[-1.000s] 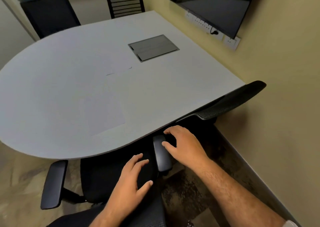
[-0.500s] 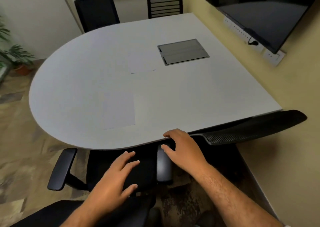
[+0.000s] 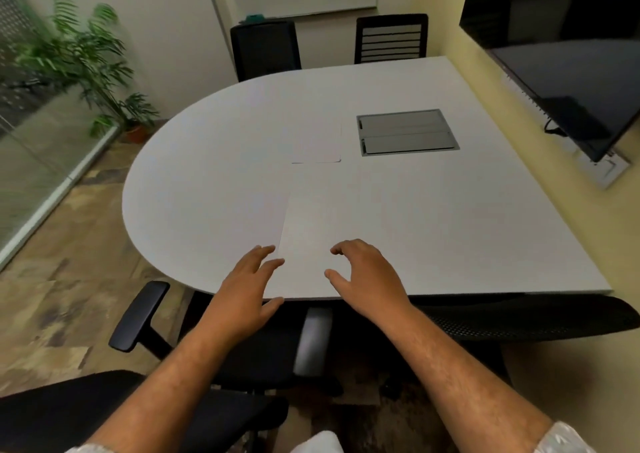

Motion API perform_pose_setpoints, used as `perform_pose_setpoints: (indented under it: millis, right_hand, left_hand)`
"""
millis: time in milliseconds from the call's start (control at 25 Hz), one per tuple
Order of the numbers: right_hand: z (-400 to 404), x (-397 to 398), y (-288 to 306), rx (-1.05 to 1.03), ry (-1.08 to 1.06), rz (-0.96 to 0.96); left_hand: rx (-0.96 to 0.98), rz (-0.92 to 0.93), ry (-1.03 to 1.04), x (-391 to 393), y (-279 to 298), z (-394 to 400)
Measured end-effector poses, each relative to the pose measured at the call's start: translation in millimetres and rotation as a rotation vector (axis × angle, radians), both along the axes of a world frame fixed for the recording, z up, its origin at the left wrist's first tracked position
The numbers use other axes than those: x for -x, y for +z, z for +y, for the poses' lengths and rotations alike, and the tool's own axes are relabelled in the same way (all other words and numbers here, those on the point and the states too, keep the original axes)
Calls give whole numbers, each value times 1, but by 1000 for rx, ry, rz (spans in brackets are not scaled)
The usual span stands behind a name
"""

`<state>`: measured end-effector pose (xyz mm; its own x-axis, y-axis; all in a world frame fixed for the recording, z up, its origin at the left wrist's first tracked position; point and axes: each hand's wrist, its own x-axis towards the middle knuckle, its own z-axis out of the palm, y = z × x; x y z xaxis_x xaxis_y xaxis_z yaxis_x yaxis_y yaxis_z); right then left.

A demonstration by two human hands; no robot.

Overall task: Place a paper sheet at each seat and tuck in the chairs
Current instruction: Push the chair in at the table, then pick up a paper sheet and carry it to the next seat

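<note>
A white paper sheet (image 3: 311, 224) lies near the front edge of the white table (image 3: 450, 217). My left hand (image 3: 247, 290) hovers at the sheet's lower left corner, fingers spread and holding nothing. At the sheet's lower right corner is my right hand (image 3: 367, 279), fingers loosely bent, also holding nothing. More white paper (image 3: 317, 144) lies further in, beside the grey cable hatch (image 3: 407, 132). Below my hands a black chair (image 3: 252, 359) sits partly under the table. A second black chair (image 3: 519, 317) is tucked in at the right.
Two more black chairs (image 3: 265, 49) (image 3: 391, 39) stand at the table's far side. A wall screen (image 3: 561, 54) hangs on the right wall. A potted plant (image 3: 100, 72) and glass partition are at the left. Another black chair back (image 3: 86, 411) is at bottom left.
Both hands rose from the chair below the table edge to above the tabletop, now flanking the near paper sheet. The view swung left.
</note>
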<state>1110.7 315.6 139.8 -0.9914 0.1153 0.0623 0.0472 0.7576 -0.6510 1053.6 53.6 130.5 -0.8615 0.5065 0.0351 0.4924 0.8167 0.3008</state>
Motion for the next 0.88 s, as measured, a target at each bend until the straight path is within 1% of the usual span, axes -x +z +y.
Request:
perform_pose_setpoints:
  millis: [160, 400, 640, 880]
  right_hand:
    - [22, 25, -2, -18, -1, 2]
    - [50, 88, -6, -58, -16, -55]
    - [66, 132, -16, -63, -68, -105]
    - [89, 154, -25, -48, -81, -146]
  left_hand:
    - [-120, -69, 119, 7, -10, 21]
    - [-262, -166, 168, 69, -30, 62]
    - [-278, -247, 127, 116, -52, 90]
    - [-280, -317, 154, 124, -73, 104]
